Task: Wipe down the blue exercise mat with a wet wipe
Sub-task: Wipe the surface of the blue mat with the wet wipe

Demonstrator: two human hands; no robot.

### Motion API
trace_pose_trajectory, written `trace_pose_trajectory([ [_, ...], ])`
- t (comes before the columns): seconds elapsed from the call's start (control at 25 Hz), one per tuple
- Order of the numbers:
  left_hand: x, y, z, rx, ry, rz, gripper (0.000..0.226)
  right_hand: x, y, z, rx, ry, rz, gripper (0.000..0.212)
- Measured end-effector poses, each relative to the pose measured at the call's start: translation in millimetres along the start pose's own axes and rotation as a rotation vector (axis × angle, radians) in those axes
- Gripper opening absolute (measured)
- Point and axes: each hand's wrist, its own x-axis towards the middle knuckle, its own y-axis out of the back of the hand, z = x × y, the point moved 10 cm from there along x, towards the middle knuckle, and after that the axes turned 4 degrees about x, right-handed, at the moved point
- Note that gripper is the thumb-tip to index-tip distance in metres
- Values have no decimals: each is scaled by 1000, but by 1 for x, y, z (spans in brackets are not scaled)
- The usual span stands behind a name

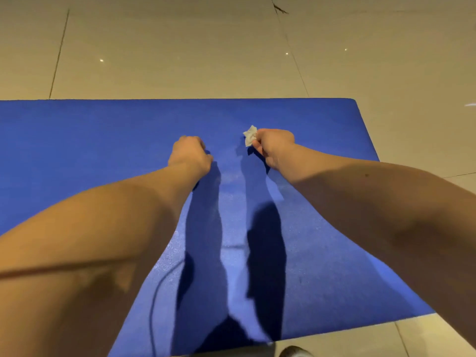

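Wiping the mat, far end
I see the mat (77,150) lying flat, my left hand (189,154) curled with nothing visible in it, my right hand (274,146) pinching the crumpled wipe (249,135) near the far edge; I'd spread the wipe flat under my palm and stroke overlapping lanes towards the near edge

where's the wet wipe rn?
Head view, just right of centre: the wet wipe is pinched in the right hand, over the far part of the blue mat, with the left hand to its left.
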Motion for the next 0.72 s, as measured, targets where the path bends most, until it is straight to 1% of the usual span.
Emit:
trace_pose_trajectory([
  [0.04,13,0,0,95,21,-9,33,11,2,-4,-27,41,38,4],
  [0.12,34,-1,-9,236,98,-46,75,26,2,-17,-84,147,89,8],
  [0.2,50,-7,-31,343,173,-116,113,36,-8,-32,-90,261,71,9],
  [0.24,56,-12,-45,369,200,-156,125,42,-11,-39,-106,310,69,8],
  [0.28,59,-18,-55,381,202,-187,132,45,-11,-47,-136,343,81,8],
  [0.36,65,-25,-65,374,171,-223,137,55,-16,-62,-192,382,131,14],
  [0.48,64,-24,-62,362,159,-238,136,68,-35,-78,-317,432,150,26],
  [0.56,61,-23,-58,358,181,-240,134,77,-51,-79,-407,431,158,27],
  [0.64,57,-23,-54,336,198,-250,133,84,-75,-77,-474,460,124,26],
  [0.72,56,-21,-55,324,207,-253,133,83,-115,-73,-573,486,54,31],
])
